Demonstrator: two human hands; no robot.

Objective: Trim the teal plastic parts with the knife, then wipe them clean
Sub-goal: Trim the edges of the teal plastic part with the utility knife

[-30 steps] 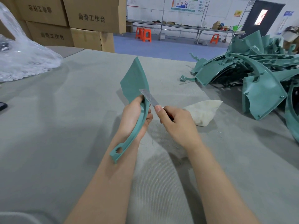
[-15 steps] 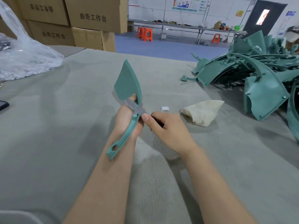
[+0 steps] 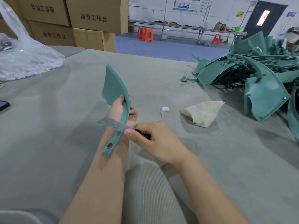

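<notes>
Well, our gray bench [image 3: 48, 143] holds a big heap of teal parts [image 3: 258, 75] on the right, and we think most of them wait for trimming. The cloth [image 3: 202, 113] lies near us, not used yet. Our left hand [image 3: 116, 110] wraps round one teal part [image 3: 113, 84], held up above the bench. Our right hand [image 3: 158, 141] grips the knife [image 3: 113, 123], with the blade across the part's thin stem.

The knife [image 3: 114, 124] blade is blurred, its handle mostly buried in the right grip [image 3: 159, 141]. The pile of teal parts [image 3: 265, 89] runs off the right edge; a dark slab [image 3: 3, 105], perhaps a phone, is cut by the left edge.
</notes>
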